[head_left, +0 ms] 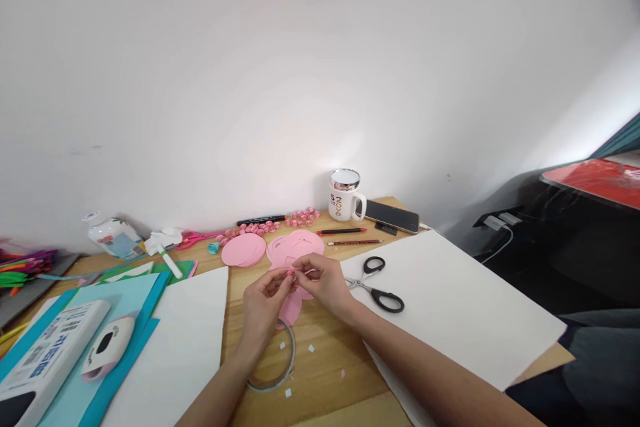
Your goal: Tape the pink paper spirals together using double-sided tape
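Observation:
My left hand (267, 293) and my right hand (320, 278) meet over the middle of the desk, fingertips pinched together on a small piece of pink paper (291, 272). Its exact shape is mostly hidden by the fingers. Just behind and below them lie cut pink paper pieces (307, 241). A stack of pink paper circles (243, 251) rests to the left of those. Under my left wrist is a roll of tape (291, 357), with tiny white squares scattered around it. Black-handled scissors (384, 300) lie spread to the right of my right hand.
Small pink rolled paper pieces (250, 229) line the back near a black marker (261, 220). A white mug (344, 197), a phone (390, 216) and two pencils (355, 242) sit behind right. White sheets (460, 300) flank both sides. A white bottle (114, 235) stands at left.

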The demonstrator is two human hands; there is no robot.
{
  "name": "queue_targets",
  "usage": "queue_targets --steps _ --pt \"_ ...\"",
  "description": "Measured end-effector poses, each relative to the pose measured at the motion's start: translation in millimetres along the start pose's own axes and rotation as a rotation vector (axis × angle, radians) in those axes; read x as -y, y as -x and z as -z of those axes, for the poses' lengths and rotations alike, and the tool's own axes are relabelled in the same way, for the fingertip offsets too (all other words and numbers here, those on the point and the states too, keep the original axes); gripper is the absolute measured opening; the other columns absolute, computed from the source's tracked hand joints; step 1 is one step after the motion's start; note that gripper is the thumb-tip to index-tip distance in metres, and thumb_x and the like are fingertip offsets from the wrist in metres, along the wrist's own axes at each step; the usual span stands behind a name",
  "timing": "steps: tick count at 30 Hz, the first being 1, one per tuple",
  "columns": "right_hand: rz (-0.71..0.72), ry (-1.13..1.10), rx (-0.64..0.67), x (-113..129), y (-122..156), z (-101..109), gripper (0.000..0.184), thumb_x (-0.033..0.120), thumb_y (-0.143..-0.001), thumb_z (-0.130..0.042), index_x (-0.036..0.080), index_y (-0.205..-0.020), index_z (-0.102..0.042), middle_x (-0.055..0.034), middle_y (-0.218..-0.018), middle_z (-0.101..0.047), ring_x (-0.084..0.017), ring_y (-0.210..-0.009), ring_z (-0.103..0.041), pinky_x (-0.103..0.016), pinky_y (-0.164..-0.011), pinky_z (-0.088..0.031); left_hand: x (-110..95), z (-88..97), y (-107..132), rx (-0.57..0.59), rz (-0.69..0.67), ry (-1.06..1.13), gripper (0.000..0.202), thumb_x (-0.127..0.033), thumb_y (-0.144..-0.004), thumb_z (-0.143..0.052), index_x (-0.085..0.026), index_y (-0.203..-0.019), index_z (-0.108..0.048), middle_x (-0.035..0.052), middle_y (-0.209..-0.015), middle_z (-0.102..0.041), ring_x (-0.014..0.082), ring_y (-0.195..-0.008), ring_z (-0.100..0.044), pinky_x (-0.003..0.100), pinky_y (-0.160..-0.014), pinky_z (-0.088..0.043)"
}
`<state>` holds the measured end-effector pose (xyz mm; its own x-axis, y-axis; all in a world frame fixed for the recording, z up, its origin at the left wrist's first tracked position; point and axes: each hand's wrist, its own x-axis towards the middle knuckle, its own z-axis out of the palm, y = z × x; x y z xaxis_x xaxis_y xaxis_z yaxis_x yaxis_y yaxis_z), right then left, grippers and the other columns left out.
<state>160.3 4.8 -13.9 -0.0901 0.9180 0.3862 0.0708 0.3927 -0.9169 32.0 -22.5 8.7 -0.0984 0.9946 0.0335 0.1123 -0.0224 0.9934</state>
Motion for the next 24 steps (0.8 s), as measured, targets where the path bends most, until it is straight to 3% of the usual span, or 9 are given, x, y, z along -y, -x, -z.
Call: queue_targets --steps 8,13,24 --pt "-0.024 -0.015 0.063 -3 -1 2 0.012 0.015 -0.069 -0.056 0.018 -0.074 -0.067 -0.0033 -0.072 -0.063 -0.013 -0.063 -0.060 -0.024 -0.060 -0.052 3 2.2 -2 -0.001 0.031 0.045 0.041 -0.030 -0.062 -0.068 -0.012 -0.098 -0.063 0.0098 -0.086 -0.072 0.0223 -0.075 -0.068 0.032 -0.069 -0.056" --pt "0.033 0.038 0.099 -5 -3 6 0.014 0.012 -0.068 -0.057 0.018 -0.075 -0.068 -0.0037 -0.071 -0.062 -0.012 -0.059 -0.059 -0.023 -0.056 -0.051 -1 3.1 -1 0.037 0.030 0.026 0.023 -0.029 -0.062 -0.068 -0.012 -0.078 -0.067 0.0093 -0.080 -0.072 0.0223 -0.075 -0.068 0.031 -0.073 -0.055" --pt "0.222 0.237 0.232 -1 -8 14 0.018 0.010 -0.073 -0.054 0.018 -0.082 -0.067 -0.0036 -0.072 -0.066 -0.011 -0.061 -0.057 -0.020 -0.055 -0.045 -5 7.9 -2 0.122 0.021 -0.064 0.023 -0.030 -0.063 -0.068 -0.014 -0.079 -0.069 0.0088 -0.080 -0.073 0.0243 -0.079 -0.067 0.032 -0.071 -0.055"
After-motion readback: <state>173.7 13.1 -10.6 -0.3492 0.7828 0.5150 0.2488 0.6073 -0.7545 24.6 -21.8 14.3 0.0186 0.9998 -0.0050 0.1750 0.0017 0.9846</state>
